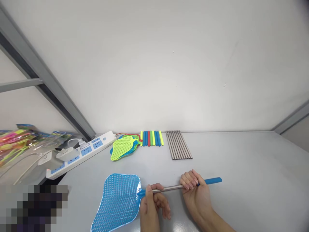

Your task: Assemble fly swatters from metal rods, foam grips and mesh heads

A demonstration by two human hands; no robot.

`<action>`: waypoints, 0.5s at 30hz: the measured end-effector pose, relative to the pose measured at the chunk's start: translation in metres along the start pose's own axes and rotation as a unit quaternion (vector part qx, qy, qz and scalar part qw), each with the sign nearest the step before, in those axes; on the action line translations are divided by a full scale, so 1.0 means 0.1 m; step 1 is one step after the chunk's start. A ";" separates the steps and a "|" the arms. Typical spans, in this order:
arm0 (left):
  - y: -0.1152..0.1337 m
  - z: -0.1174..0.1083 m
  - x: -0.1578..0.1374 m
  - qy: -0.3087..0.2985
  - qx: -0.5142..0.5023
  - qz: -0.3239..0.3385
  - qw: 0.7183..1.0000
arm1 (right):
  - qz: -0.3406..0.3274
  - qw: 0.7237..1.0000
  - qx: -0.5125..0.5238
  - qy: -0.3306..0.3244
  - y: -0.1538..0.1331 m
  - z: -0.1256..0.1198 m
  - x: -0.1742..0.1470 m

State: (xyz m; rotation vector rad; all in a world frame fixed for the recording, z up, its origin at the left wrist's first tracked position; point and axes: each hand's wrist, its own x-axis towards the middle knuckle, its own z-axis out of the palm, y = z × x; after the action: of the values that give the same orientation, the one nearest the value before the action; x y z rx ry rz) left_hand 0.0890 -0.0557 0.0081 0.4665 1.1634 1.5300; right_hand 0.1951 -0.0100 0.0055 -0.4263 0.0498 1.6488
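Note:
A fly swatter with a blue mesh head (118, 198), a metal rod (172, 188) and a blue handle grip (213, 180) lies across in front of me, just over the table. Near the head, my left hand (153, 204) pinches the rod between thumb and index finger, with its other fingers loosely curled. My right hand (195, 190) is closed around the far end of the rod, where it meets the blue grip. Those fingers cover the joint between rod and grip.
Behind lie stacked swatter heads (123, 147), a row of coloured handle grips (151, 138) and several metal rods (178, 145). A white power strip (89, 149) with plugged-in chargers runs along the left edge. Packaged colourful items (16, 145) are beyond it. A wall (181, 64) closes off the back.

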 end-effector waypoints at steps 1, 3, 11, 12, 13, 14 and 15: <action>0.00 0.00 0.00 -0.001 -0.001 0.001 1.000 | -0.002 1.000 -0.005 -0.003 0.00 0.00 0.00; 0.00 0.00 -0.01 -0.001 0.000 0.003 1.000 | -0.004 1.000 -0.014 -0.006 0.00 0.00 0.00; -0.01 -0.01 0.01 -0.013 -0.002 -0.002 1.000 | -0.004 1.000 -0.012 -0.009 0.01 -0.02 0.01; -0.01 -0.01 0.03 -0.018 -0.003 -0.005 1.000 | -0.005 1.000 -0.020 -0.010 0.00 -0.03 0.03; 0.00 -0.02 0.04 -0.025 -0.004 -0.009 1.000 | -0.005 1.000 -0.028 -0.013 0.00 -0.04 0.05; 0.00 -0.02 0.06 -0.035 -0.004 -0.013 0.999 | -0.005 0.999 -0.033 -0.015 -0.01 -0.05 0.07; 0.02 -0.02 0.08 -0.045 -0.006 -0.019 0.999 | -0.005 0.999 -0.035 -0.017 -0.02 -0.06 0.09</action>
State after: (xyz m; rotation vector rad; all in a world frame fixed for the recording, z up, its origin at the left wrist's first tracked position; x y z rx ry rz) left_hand 0.0838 -0.0489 0.0063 0.4986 1.0874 1.4672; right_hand 0.1979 -0.0025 -0.0026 -0.4507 -0.0356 1.6515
